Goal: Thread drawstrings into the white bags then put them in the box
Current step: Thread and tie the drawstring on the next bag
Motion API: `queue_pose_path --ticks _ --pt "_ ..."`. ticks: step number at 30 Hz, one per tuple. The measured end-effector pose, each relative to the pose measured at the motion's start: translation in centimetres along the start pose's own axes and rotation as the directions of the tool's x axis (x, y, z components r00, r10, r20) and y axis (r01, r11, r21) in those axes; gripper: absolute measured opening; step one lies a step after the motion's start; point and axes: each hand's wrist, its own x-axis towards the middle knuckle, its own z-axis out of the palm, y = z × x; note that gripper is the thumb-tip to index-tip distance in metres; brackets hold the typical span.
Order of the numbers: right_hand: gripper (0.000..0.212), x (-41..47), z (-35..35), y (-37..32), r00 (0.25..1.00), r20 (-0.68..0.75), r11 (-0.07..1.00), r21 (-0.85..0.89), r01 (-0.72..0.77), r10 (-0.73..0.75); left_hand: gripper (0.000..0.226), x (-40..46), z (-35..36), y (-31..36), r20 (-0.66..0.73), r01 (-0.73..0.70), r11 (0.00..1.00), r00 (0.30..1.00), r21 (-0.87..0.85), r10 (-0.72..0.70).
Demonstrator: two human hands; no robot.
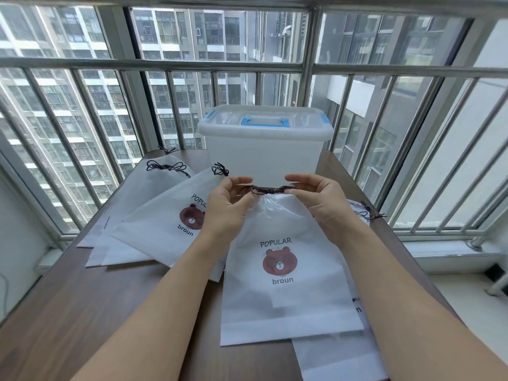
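Left hand (229,204) and right hand (320,200) pinch the dark drawstring (268,190) gathering the white bag (286,270); thin and limp, best carried by its cord.

Bright daylight through the window (192,78); soft shadows — edges bow outward.

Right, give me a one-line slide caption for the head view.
Left hand and right hand pinch a dark brown drawstring at the gathered top of a white bear-print bag before a lidded translucent plastic box.
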Motion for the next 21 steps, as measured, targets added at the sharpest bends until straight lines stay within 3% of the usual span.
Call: queue_pose_path --ticks 5,14,21 --pt "0.025 0.0 0.3 0.3 0.998 -0.038 0.998 0.051 -0.043 0.045 0.028 -0.1 -0.1 0.1 -0.036 0.042 0.995 0.998 -0.088 -0.045" --pt "0.023 0.5 0.4 1.3 0.993 -0.115 0.998 -0.057 0.001 -0.008 0.022 -0.1 0.2 0.5 -0.009 0.247 0.962 0.968 -0.114 -0.250" --pt "0.021 0.6 0.4 1.6 0.993 -0.108 0.999 -0.019 -0.043 0.041 0.033 -0.6 -0.1 0.0 0.043 0.054 0.987 0.997 0.154 -0.061"
